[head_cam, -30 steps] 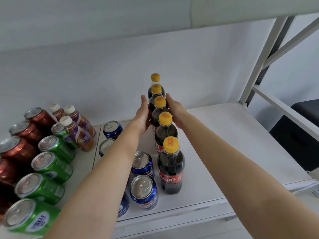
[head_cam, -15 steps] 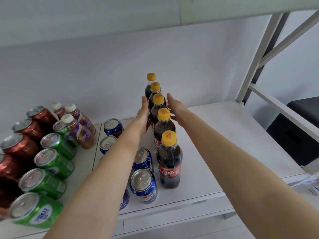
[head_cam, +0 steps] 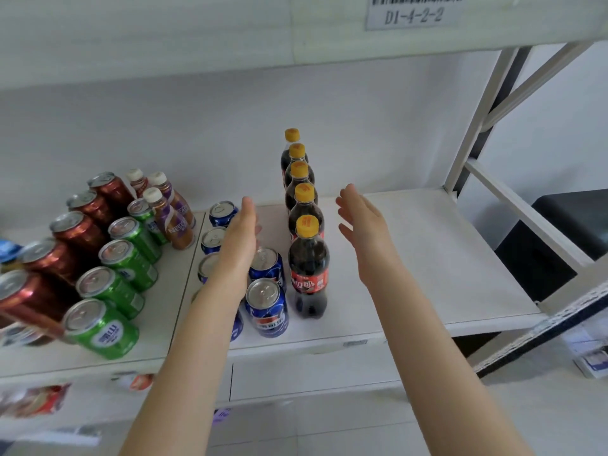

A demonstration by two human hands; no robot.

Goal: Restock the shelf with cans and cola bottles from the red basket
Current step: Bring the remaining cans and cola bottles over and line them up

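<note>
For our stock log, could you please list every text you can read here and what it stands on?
"D1-4-2-2": white barcode label on the upper shelf, front edge.
"NESC", rest hidden: white-capped brown plastic bottle.
Too blurred to read: red label of front dark cola bottle, front blue metal can, front green metal can.

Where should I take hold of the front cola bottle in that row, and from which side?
Wrap your grip round the front cola bottle at its red label, coming in from the right. It stands upright. The blue cans crowd its left side and the next bottle stands close behind it, while the shelf to its right is bare.
</note>
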